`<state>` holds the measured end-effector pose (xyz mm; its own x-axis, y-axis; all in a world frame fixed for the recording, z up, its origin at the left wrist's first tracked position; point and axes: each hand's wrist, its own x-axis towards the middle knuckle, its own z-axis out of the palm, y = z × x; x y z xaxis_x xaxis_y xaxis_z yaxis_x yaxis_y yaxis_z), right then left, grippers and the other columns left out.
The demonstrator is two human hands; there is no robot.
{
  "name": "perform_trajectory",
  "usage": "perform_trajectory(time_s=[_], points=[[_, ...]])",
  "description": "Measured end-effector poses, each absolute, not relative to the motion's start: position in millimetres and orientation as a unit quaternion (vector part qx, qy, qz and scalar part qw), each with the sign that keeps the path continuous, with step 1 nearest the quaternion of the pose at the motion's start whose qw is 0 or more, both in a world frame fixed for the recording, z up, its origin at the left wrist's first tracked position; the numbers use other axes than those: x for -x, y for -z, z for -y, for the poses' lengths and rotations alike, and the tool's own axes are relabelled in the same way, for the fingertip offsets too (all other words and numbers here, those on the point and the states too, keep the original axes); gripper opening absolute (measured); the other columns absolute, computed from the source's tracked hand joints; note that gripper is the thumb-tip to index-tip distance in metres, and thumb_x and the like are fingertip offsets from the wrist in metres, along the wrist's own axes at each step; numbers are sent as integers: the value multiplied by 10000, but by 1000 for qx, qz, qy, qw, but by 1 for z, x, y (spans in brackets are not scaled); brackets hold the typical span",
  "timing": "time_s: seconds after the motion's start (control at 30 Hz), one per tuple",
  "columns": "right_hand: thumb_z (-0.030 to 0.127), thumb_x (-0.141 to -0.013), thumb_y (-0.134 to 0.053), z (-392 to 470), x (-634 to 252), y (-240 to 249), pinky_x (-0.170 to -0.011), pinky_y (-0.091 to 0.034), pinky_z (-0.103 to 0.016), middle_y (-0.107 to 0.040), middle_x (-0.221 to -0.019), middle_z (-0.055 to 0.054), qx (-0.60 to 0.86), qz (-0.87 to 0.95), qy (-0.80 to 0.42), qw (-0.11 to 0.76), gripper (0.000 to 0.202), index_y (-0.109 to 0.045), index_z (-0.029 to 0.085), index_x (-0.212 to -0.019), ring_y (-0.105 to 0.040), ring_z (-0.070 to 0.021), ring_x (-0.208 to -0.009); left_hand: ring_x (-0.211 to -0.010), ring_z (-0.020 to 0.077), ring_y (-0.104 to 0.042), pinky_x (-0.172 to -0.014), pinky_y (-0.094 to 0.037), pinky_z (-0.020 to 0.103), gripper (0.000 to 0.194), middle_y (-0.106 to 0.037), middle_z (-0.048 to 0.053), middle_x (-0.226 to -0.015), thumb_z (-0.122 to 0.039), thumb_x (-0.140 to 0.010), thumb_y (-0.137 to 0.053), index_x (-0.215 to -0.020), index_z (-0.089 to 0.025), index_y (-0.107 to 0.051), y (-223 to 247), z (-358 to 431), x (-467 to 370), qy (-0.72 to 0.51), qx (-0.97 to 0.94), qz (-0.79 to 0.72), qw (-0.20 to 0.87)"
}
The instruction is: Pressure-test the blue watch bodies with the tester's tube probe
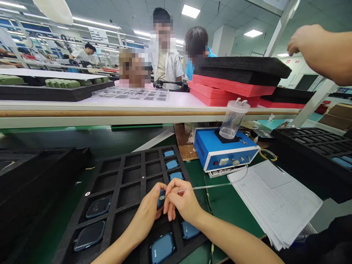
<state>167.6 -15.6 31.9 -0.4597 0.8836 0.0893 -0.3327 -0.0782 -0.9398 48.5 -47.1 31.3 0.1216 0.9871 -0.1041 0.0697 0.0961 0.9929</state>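
My left hand (147, 211) holds a small blue watch case (160, 200) between thumb and fingers, above a black foam tray (112, 214). Close against it, my right hand (184, 201) pinches the end of a thin clear tube (211, 186), its pale tip touching or nearly touching the case. The tube runs to a blue benchtop machine (220, 148) with a clear cylinder (233, 121) on top. Around my hands, tray pockets hold more blue cases (162, 248) and, at the left, dark-faced ones (90, 235). My fingers partly hide the held case.
Paper sheets (272, 201) lie right of the machine. Another black tray (319, 141) stands at far right, and black foam stacks (33, 190) at left. A raised shelf (132, 116) crosses ahead, bearing red foam (214, 93). Co-workers stand beyond; another person's arm (324, 51) reaches in upper right.
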Motion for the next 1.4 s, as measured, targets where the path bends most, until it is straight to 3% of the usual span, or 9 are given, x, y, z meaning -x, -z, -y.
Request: perform_trajectory(time_s=[0.43, 0.53, 0.7, 0.83, 0.9, 1.0, 1.2, 1.27, 1.4], points=[[201, -568, -437, 15, -167, -33, -231, -336, -136, -555, -379, 63, 273, 509, -687, 441, 113, -452, 180, -677, -431, -79, -215, -499, 105, -416, -445, -297, 175, 477, -506, -37, -581, -631, -835, -293, -863, -202, -499, -32, 47, -49, -423, -510, -511, 548], [204, -578, -452, 16, -168, -33, -234, -327, -140, -549, -373, 63, 272, 512, -687, 437, 97, -456, 180, -672, -433, -84, -219, -455, 80, -354, -412, -242, 163, 449, -469, -48, -566, -605, -846, -310, -829, -193, -485, -30, 45, -49, -434, -514, -497, 548], [186, -680, -510, 21, -177, -36, -285, -326, -148, -581, -430, 49, 275, 456, -580, 616, 41, -469, 185, -683, -435, -68, -261, -420, 39, -254, -391, -185, 162, 296, -449, -50, -634, -457, -838, -448, -756, -174, -473, -31, 41, -48, -476, -460, -429, 615], [171, -726, -508, 19, -181, -36, -300, -311, -161, -578, -465, 52, 297, 428, -557, 647, 61, -463, 192, -691, -416, -65, -278, -555, 81, -465, -505, -367, 214, 141, -535, 2, -787, -243, -770, -531, -884, -162, -533, -45, 42, -41, -497, -387, -430, 647], [179, -732, -511, 18, -182, -36, -301, -309, -169, -571, -465, 53, 304, 435, -565, 631, 63, -463, 192, -694, -406, -67, -277, -703, 133, -568, -663, -440, 270, 248, -564, 32, -846, -215, -764, -525, -998, -141, -558, -54, 44, -38, -475, -374, -461, 649], [196, -739, -518, 18, -182, -36, -306, -312, -174, -569, -468, 56, 303, 444, -575, 617, 73, -460, 193, -696, -407, -69, -281, -895, 188, -595, -838, -425, 318, 393, -611, 66, -876, -263, -800, -487, -1156, -105, -538, -65, 48, -34, -425, -380, -501, 652], [194, -737, -519, 19, -181, -36, -307, -313, -173, -567, -457, 57, 298, 456, -585, 601, 71, -461, 192, -696, -416, -71, -285, -841, 184, -571, -701, -445, 284, 438, -635, 69, -884, -386, -801, -493, -1125, -112, -601, -68, 48, -30, -328, -486, -566, 580], [186, -732, -520, 19, -181, -35, -305, -310, -171, -571, -456, 55, 294, 457, -589, 598, 67, -464, 190, -696, -418, -71, -282, -796, 186, -589, -696, -456, 294, 437, -645, 69, -867, -372, -786, -508, -1122, -105, -594, -69, 45, -27, -277, -538, -572, 554], [184, -722, -522, 19, -181, -36, -298, -297, -165, -576, -454, 54, 290, 456, -595, 595, 61, -467, 187, -696, -422, -68, -278, -651, 187, -616, -620, -448, 283, 366, -667, 62, -852, -243, -745, -529, -1093, -135, -567, -81, 37, -18, -109, -693, -594, 395]])
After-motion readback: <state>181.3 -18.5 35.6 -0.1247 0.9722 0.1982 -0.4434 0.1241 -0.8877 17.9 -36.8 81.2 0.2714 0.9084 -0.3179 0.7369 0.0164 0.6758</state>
